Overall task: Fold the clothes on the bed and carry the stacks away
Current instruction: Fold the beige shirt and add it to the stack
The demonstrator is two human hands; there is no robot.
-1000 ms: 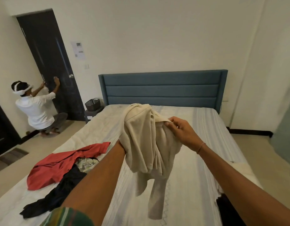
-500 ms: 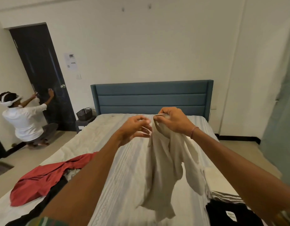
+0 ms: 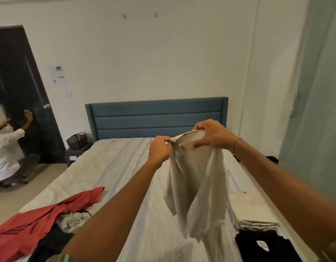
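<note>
A cream shirt (image 3: 197,186) hangs in the air over the bed (image 3: 114,167), held up by its collar. My left hand (image 3: 160,150) pinches the collar's left end. My right hand (image 3: 210,136) grips the collar's right side. The shirt's body and sleeves dangle down toward the mattress. Unfolded clothes lie at the bed's near left: a red garment (image 3: 36,220), a black one (image 3: 50,244) and a pale patterned one (image 3: 72,221). At the near right sit a folded cream stack (image 3: 252,214) and a folded black garment (image 3: 265,248).
A blue headboard (image 3: 155,118) stands against the white wall. A dark basket (image 3: 77,140) sits on a small stand left of the bed. A person in a white shirt (image 3: 6,152) crouches at the dark door (image 3: 21,95). A pale green curtain (image 3: 318,110) hangs at right.
My left hand came off the bunched shirt, then took hold of the collar beside my right hand. The shirt now hangs straight. The view tilted up and right.
</note>
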